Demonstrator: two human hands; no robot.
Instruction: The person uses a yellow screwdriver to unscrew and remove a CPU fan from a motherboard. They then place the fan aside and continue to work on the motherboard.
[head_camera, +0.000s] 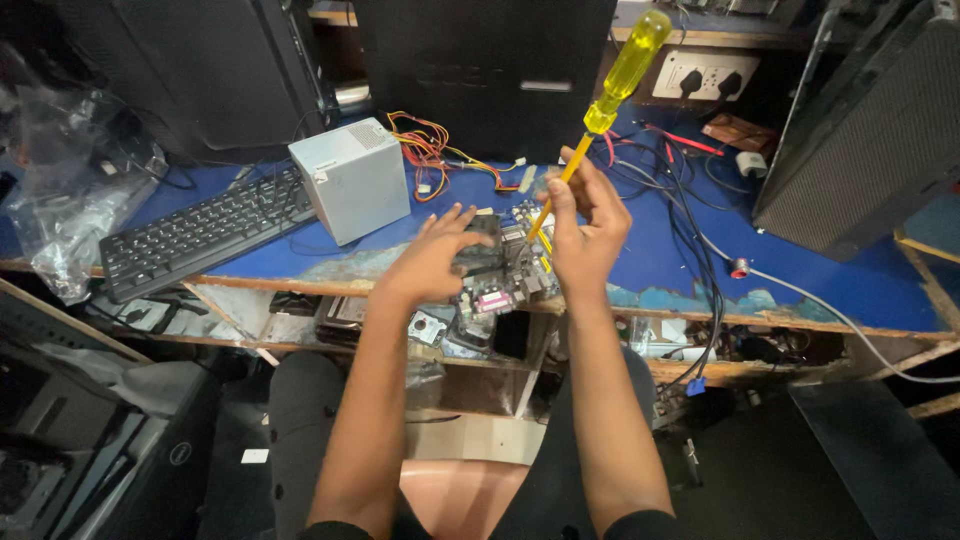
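Head view: right hand grips yellow screwdriver over motherboard.

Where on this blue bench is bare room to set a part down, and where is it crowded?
Bare blue bench lies right of the black cables; a narrow strip runs between keyboard and bench edge. Crowded: around the circuit board, under both hands, and the coloured wires.

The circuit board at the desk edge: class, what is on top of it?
The left hand lies flat on the circuit board, and the right hand holds a yellow screwdriver tip-down onto it. Parts beneath the palm are hidden.
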